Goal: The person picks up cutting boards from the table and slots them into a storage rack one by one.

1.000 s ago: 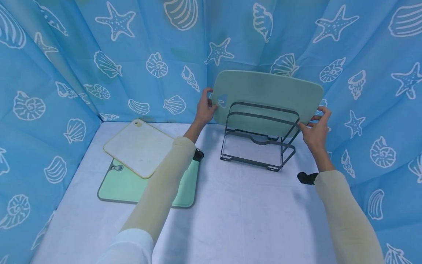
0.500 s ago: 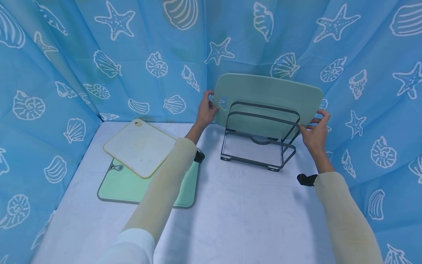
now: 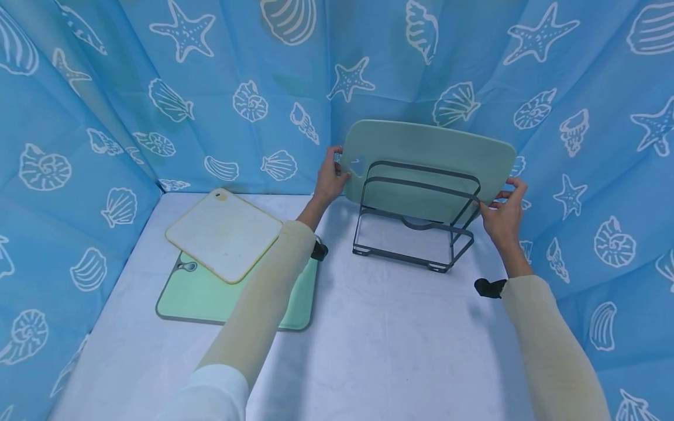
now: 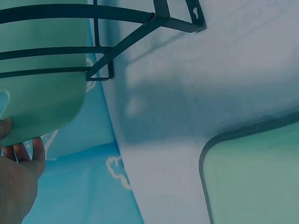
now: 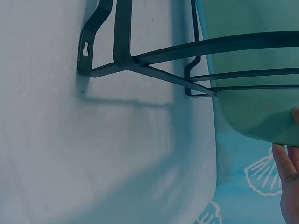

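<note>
A large green cutting board [image 3: 432,146] stands upright, leaning slightly, at the back of a dark metal rack [image 3: 421,180]. My left hand [image 3: 330,178] pinches its left edge beside the triangular handle hole, thumb in front and fingers behind. At the right edge my right hand [image 3: 504,213] grips the board low down, thumb on the near face. In the left wrist view the fingers [image 4: 38,150] curl under the board's rim. The right wrist view has the other hand [image 5: 288,182] at the board's lower corner, partly cut off by the frame.
On the left of the white table [image 3: 379,351] lies a white cutting board with a yellow rim [image 3: 223,234], overlapping a light green board with a grey edge [image 3: 210,298]. Blue shell-print curtains [image 3: 210,88] close off the back and both sides.
The green cutting board has come down slightly behind the rack's bars, both hands still holding its ends. The rack and the two boards on the left stay in place.
</note>
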`<state>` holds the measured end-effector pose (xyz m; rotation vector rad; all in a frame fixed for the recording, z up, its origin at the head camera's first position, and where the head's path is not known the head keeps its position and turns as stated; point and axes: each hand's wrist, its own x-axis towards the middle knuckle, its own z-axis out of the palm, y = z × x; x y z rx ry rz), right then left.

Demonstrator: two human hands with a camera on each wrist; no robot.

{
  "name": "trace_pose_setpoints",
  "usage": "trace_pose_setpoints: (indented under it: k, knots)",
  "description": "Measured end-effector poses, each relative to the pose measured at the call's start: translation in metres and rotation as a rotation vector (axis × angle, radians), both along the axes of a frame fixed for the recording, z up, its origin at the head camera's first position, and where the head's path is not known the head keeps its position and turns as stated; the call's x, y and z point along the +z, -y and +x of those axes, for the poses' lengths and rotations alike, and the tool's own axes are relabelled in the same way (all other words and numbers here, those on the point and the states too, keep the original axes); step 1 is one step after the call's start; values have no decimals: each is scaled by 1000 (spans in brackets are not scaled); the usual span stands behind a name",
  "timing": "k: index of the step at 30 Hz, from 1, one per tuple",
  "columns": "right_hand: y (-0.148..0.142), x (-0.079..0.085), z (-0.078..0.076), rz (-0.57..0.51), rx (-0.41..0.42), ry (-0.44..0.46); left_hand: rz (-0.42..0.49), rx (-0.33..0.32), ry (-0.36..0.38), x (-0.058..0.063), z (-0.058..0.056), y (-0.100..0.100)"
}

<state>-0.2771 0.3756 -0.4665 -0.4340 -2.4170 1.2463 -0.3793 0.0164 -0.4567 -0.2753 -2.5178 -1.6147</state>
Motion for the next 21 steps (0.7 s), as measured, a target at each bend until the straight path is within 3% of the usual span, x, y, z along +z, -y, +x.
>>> trace_pose_setpoints:
  k: [21]
  knots:
    - [1,-1,0,3,8,-3,-10,-15,26,6,3,6]
